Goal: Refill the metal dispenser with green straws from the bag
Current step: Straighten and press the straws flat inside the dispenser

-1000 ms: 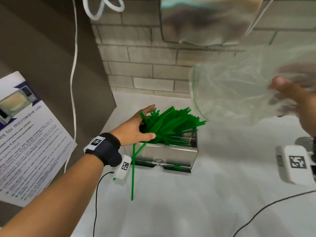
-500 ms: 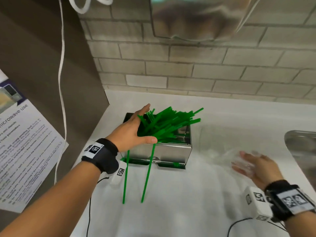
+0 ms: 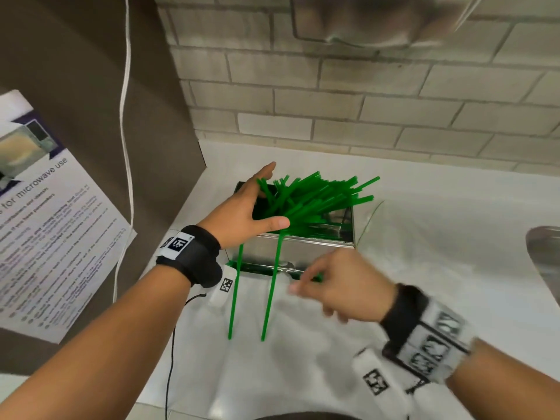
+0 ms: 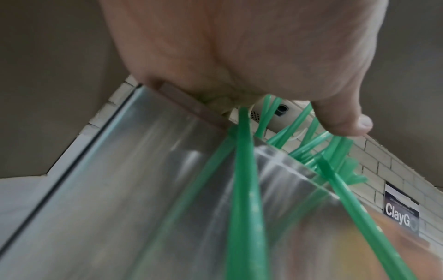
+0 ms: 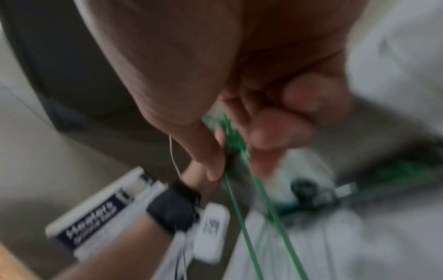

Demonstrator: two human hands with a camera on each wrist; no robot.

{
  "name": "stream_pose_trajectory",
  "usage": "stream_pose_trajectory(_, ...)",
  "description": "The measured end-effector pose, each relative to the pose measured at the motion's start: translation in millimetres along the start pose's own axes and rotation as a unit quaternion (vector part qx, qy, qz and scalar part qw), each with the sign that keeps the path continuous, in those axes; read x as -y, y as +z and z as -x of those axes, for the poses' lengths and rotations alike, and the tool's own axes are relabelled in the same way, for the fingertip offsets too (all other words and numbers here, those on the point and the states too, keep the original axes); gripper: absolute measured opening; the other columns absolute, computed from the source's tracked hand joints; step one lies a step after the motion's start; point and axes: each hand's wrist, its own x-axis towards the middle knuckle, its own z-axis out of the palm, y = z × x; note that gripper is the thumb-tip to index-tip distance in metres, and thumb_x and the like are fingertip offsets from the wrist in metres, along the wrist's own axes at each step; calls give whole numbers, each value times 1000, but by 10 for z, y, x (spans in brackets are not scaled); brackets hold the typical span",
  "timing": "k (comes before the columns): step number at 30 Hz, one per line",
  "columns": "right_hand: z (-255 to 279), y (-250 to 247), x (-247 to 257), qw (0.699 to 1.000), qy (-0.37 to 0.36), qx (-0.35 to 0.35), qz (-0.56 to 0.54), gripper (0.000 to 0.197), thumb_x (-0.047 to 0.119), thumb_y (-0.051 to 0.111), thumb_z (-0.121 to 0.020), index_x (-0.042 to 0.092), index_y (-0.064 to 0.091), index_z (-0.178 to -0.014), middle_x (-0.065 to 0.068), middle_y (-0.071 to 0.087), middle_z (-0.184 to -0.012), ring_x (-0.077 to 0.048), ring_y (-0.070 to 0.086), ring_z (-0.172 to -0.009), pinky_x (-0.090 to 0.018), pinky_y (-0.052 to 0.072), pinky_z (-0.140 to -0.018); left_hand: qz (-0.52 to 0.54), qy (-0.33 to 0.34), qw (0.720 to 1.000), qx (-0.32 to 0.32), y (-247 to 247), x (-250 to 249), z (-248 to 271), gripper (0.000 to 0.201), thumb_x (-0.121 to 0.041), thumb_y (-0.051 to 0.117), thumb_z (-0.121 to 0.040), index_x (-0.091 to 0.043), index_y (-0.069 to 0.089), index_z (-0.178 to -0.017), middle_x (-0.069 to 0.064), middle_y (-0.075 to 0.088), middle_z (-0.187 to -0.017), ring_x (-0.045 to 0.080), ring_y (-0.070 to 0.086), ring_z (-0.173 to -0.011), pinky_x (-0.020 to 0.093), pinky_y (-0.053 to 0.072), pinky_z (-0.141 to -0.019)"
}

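Note:
The open-topped metal dispenser stands on the white counter near the brick wall. A loose bundle of green straws sticks out of its top, slanting up to the right. My left hand lies flat against the bundle's left end, thumb pressed on the straws above the dispenser wall. Two straws lean over the front rim down to the counter. My right hand, blurred, hovers just right of them with loosely curled fingers and holds nothing. The clear bag lies faintly visible right of the dispenser.
A microwave poster hangs on the brown side panel at the left, with a white cord beside it. A black cable runs over the counter's front left. A metal rim shows at the right edge.
My right hand has let the bag down at the right and swept left to the dispenser's front. A second straw has slipped over the front rim. My left hand has stayed on the bundle.

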Motion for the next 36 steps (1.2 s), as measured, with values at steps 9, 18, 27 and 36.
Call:
stream_pose_trajectory(9, -810, 1078, 181, 981, -12, 126, -150, 72, 58, 78, -72, 27, 50, -132, 15, 56, -75, -2, 58, -58, -20, 48, -47, -51, 11, 999, 5, 43, -35, 54, 99, -70, 56, -82, -47, -6, -156, -4, 24, -164, 16, 43, -140, 43, 43, -111)
stream_pose_trajectory(18, -890, 1198, 22, 941, -67, 159, -292, 11, 21, 68, -92, 10, 71, -92, -10, 62, -72, -19, 55, -50, -31, 52, -57, -39, 22, 999, 25, -9, 30, 34, 103, -67, 61, -81, -45, -5, -156, -5, 27, -162, 13, 47, -134, 41, 44, -110)
stream_pose_trajectory(27, -24, -179, 334, 953, -260, -66, -142, 23, 37, 60, -95, 30, 76, -80, -2, 63, -69, -8, 51, -57, -22, 44, -57, 106, 0, 993, -43, -220, 228, 161, 65, -14, 54, -89, -24, 40, -151, -3, 51, -142, 11, 55, -126, 37, 46, -109)
stream_pose_trajectory(36, -325, -1221, 791, 849, -377, -367, -47, 40, 34, 47, -104, 15, 70, -78, 2, 61, -80, -17, 61, -88, -42, 49, -83, -114, 49, 992, 24, 231, -263, 313, 88, -55, 60, -91, -26, 14, -160, 1, 30, -161, 15, 33, -145, 31, 32, -118)
